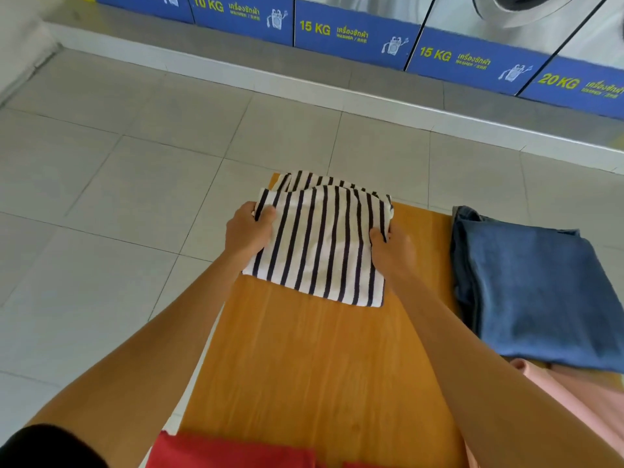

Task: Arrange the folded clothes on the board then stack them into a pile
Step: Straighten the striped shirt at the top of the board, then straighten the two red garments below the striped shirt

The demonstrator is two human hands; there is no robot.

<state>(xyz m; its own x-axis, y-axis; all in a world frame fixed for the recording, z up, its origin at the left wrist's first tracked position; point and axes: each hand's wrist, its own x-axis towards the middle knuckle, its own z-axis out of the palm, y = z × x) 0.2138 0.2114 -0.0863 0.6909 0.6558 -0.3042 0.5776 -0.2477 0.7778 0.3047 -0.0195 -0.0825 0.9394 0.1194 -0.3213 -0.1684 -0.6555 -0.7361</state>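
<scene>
At 12 o'clock on the tabletop (320, 359), the left hand (248, 231) and right hand (393, 251) pinch the striped shirt's (320, 244) side edges.

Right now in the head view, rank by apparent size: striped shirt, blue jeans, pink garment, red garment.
1. Blue jeans, largest visible area.
2. Striped shirt, held at both sides by the hands.
3-4. Pink garment and red garment: both cut off by the frame, partly hidden, so unranked.
</scene>
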